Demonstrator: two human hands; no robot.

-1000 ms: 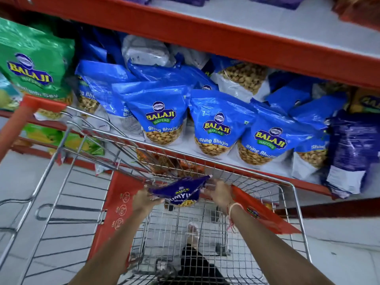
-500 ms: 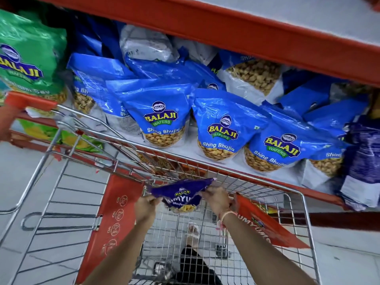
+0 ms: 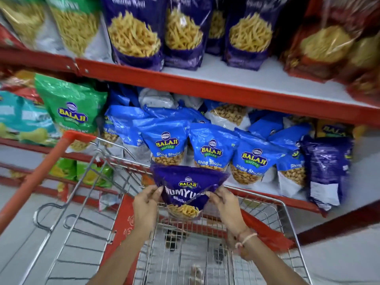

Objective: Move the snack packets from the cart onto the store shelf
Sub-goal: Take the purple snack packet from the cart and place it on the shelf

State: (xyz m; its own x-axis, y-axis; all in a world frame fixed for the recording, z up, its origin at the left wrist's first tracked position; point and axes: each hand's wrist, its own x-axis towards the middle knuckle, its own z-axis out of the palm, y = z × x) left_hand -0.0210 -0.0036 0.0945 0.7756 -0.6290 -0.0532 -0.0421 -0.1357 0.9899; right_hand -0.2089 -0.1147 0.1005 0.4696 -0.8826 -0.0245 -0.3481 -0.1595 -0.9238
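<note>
A purple Balaji snack packet (image 3: 186, 189) with yellow sticks showing in its clear window hangs above the front of the wire cart (image 3: 287, 227). My left hand (image 3: 145, 204) pinches its left edge and my right hand (image 3: 225, 204) pinches its right edge. The packet is tilted with its top away from me, in front of the blue Shing Bhujia packets (image 3: 209, 149) on the middle shelf. Matching purple packets (image 3: 135, 31) stand on the upper shelf (image 3: 226, 89), which has bare white space at its right.
The cart's red handle (image 3: 45, 171) runs up the left side. A red bag (image 3: 265, 233) lies against the cart's right wall. Green packets (image 3: 72, 112) stand at the left of the middle shelf, a dark purple packet (image 3: 327, 167) at its right, red packets (image 3: 329, 42) on the upper shelf.
Both hands have lifted the purple packet up out of the cart towards the shelves. My view has tilted upward, and the upper shelf with purple packets now shows.
</note>
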